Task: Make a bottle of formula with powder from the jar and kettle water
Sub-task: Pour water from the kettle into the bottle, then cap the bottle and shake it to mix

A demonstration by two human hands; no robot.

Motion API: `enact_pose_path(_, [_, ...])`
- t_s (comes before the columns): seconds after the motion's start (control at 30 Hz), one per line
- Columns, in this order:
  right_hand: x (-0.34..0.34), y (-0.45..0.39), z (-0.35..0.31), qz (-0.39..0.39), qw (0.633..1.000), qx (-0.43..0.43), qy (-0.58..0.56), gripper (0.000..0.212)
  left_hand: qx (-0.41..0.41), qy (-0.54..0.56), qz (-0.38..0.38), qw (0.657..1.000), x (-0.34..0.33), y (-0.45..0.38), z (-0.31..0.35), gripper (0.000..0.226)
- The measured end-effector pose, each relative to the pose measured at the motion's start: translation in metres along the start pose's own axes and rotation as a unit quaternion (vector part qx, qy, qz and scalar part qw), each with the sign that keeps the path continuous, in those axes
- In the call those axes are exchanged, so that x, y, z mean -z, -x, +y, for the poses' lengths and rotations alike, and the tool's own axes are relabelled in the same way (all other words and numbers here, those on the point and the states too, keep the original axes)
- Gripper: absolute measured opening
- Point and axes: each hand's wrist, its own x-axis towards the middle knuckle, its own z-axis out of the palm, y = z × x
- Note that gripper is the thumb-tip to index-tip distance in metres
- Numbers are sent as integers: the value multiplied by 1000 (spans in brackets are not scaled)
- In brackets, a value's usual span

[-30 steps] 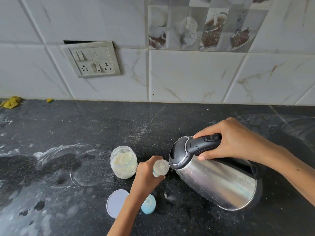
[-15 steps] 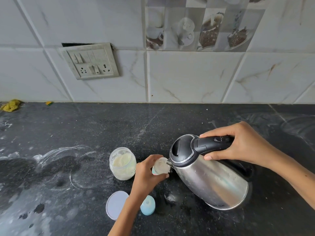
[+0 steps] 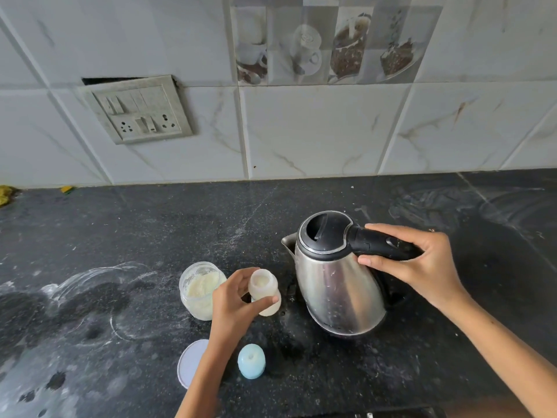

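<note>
Jar sits left of centre on the desk, open, approx half full of pale powder – glass by the look, so stiff, breakable, slick where dusted; best taken round the wall, not the rim. Its lid lies flat nearer the camera, partly under the left forearm. Left hand is wrapped round the bottle, thumb in front, fingers behind, just right of the jar. Bottle is small, light, soft-looking translucent plastic w/ an open mouth and whitish contents – easy to tip or squeeze, so grip low on the body and keep it upright. The blue cap stands alone on the desk below it. Right hand is closed round the kettle handle; the kettle is steel, upright or nearly so, probably heavy w/ water and hot on the shell – handle only.

Hard to make out: fill level in the bottle, whether the kettle base touches the desk or hangs just above, how much water is left. Forearms are cut off at the frame edge.
</note>
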Motion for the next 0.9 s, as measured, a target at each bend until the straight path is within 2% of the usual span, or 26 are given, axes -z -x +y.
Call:
enact_pose_path(0.27, [-21, 17, 27, 105, 992, -34, -58, 46, -5, -10, 17, 1000, 1, 4, 1, 55])
enact_pose_path(0.57, [-40, 44, 39, 142, 985, -33, -88, 42, -11, -33, 25, 999, 2, 18, 7, 56])
enact_pose_path(0.67, [-42, 49, 39, 146, 989, -21, -30, 43, -11, -45, 37, 998, 5, 29, 11, 55])
enact_pose_path(0.8, [-52, 66, 42, 213, 976, -2, 53, 45, -4, -44, 53, 998, 13, 46, 17, 53])
enact_pose_path(0.9, [-58, 81, 32, 252, 962, 51, 96, 46, -7, -53, 63, 997, 22, 56, 19, 53])
